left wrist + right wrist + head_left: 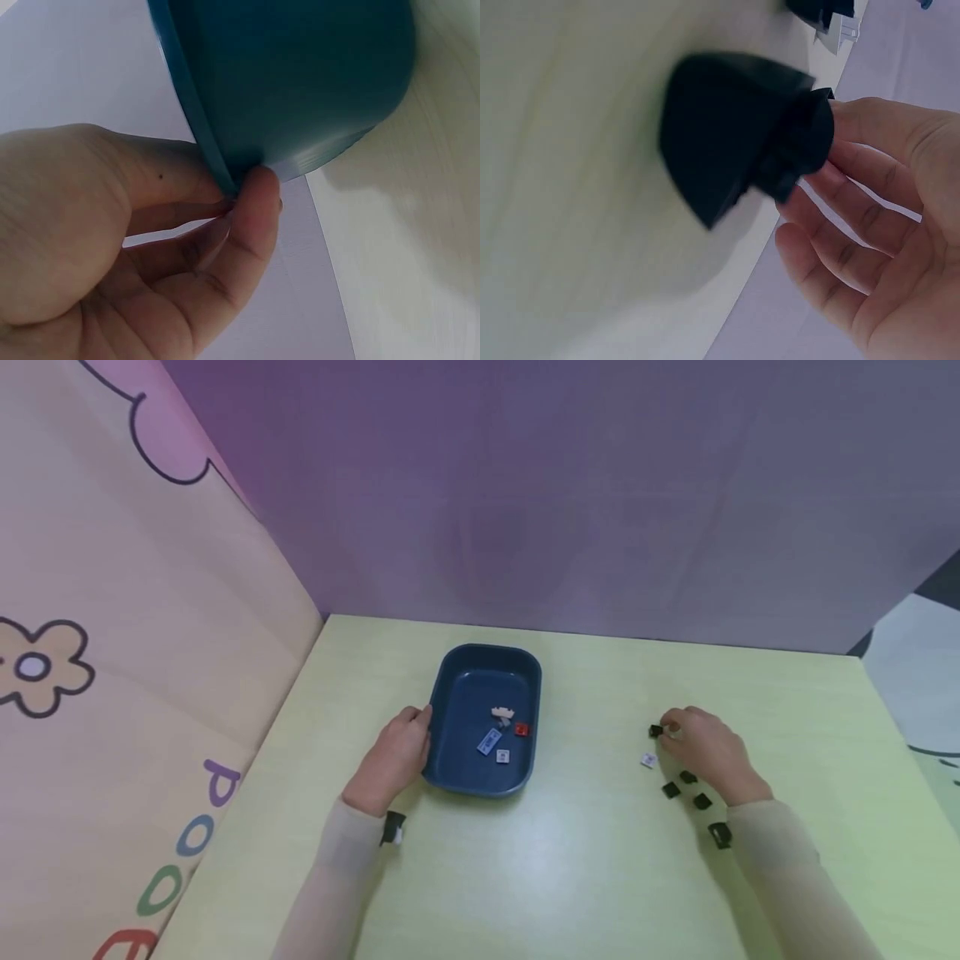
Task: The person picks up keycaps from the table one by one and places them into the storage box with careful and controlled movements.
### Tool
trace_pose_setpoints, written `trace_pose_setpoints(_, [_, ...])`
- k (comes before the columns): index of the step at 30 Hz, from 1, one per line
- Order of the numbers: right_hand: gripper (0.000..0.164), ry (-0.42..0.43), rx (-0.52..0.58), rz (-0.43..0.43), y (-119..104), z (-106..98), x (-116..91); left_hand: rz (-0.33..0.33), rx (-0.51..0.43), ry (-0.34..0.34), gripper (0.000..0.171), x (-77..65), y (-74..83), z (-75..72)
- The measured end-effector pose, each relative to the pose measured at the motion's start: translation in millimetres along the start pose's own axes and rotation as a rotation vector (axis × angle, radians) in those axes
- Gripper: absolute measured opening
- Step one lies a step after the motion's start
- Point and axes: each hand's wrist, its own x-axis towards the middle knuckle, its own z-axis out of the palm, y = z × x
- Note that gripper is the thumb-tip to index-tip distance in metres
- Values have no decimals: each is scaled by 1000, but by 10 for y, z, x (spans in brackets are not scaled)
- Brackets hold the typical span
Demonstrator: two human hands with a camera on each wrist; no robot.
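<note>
My left hand (395, 758) pinches the left rim of a dark blue tray (538, 693), thumb on one side and fingers on the other. The left wrist view shows this grip on the tray wall (300, 82) up close. On the right side of the table, my right hand (705, 749) pinches a small black piece (656, 731) at the tips of thumb and index finger. Just below it lies a small white square piece (648, 761). Nearer the wrist are several black pieces (702, 802). One large dark piece (720, 127) partly covers the fingertips in the right wrist view.
Inside the tray are a blue printed piece (490, 742), a red piece (522, 729), a white square (502, 757) and a few other small pieces. A black-and-white piece (392, 828) lies beside my left forearm. A purple wall (525, 527) borders the table's far edge.
</note>
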Motion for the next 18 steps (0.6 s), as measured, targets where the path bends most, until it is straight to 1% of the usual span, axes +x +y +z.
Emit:
trace_pose_setpoints(7, [28,22,-19,-15,-12,5,12,1,2,-5,44,-4,5,-18])
trace_pose_setpoints(15, [30,2,-30,2,-10,10,25,1,4,-8,44,0,8,-15])
trace_pose_setpoints(18, [29,7,-39,2,-46,-3,24,6,2,-2,44,-1,3,-8])
